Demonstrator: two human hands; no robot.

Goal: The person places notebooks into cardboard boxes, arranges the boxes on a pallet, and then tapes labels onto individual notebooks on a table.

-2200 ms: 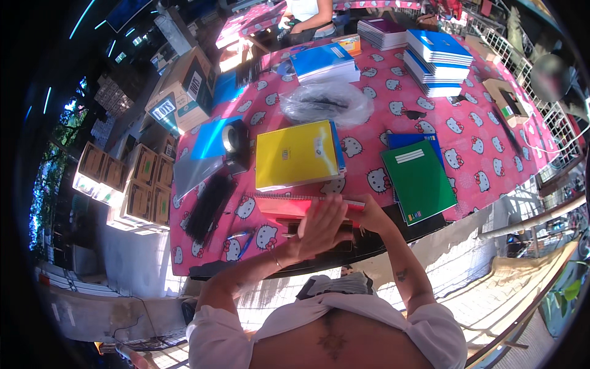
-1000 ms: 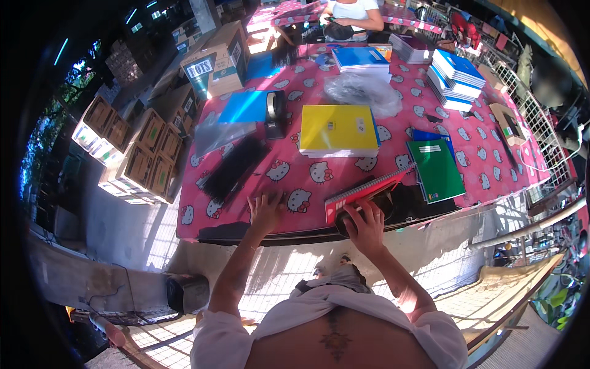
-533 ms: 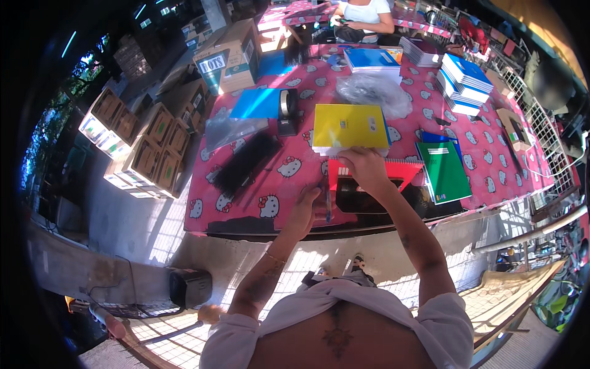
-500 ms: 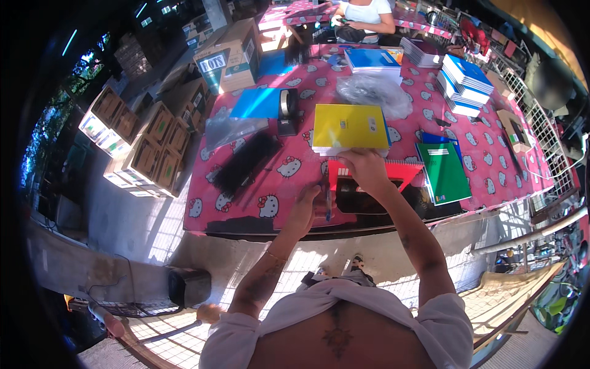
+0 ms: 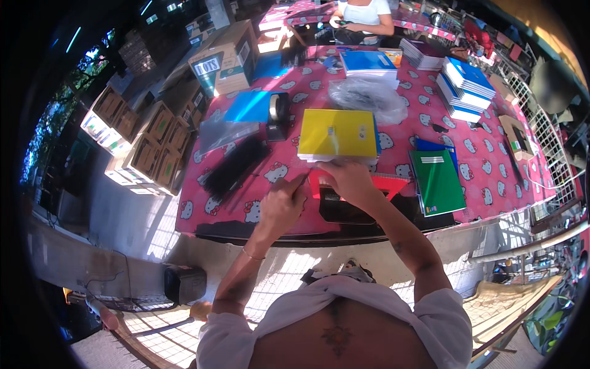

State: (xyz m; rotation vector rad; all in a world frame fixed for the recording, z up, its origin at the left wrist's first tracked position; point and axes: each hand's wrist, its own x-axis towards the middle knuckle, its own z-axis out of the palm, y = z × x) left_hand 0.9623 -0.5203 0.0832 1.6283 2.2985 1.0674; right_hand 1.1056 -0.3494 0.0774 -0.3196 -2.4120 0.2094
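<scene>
The right hand (image 5: 349,178) lies over the near edge of the yellow notebook stack (image 5: 338,134), hiding its grip; the left hand (image 5: 281,203) curls loosely beside a red folder (image 5: 386,182), partly covered. Both sit mid-worktop (image 5: 473,203) on glossy pink patterned cloth.

One head-worn fisheye looks steeply down over the pink table (image 5: 424,117).

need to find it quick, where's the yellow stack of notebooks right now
In the head view the yellow stack of notebooks lies mid-table on the pink tablecloth, just beyond the right hand, right of the black tape dispenser.
</scene>
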